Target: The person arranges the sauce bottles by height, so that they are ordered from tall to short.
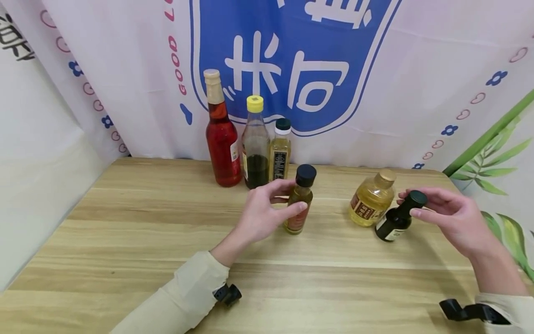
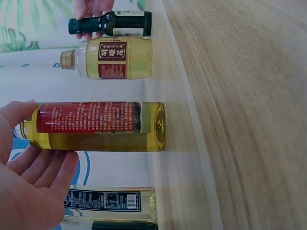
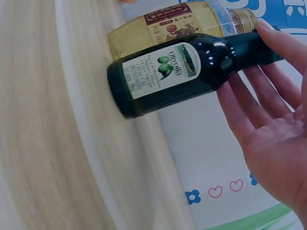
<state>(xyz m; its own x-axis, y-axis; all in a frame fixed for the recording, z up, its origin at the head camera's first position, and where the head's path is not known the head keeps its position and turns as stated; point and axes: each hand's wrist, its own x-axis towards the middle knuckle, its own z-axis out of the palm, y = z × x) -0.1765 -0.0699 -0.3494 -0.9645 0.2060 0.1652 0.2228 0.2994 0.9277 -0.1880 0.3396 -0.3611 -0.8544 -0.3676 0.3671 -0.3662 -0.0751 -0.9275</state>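
My left hand [image 1: 267,211] grips a clear oil bottle with a black cap and red label [image 2: 91,125], its thumb on one side and fingers on the other. The bottle is upright, its base close over the table. My right hand [image 1: 452,215] pinches a dark green olive oil bottle [image 3: 158,76] by its neck, below the dark cap. This bottle leans slightly, its top toward the right hand. Right beside it stands a rounder bottle of yellow oil with a tan cap [image 1: 371,199], partly hidden behind the olive oil bottle in the right wrist view.
At the back of the wooden table [image 1: 125,241], left of centre, stand a tall red bottle [image 1: 223,148], a yellow-capped bottle of dark liquid [image 1: 256,157] and a slim oil bottle with a green cap [image 1: 280,153]. A printed curtain [image 1: 146,93] hangs right behind them.
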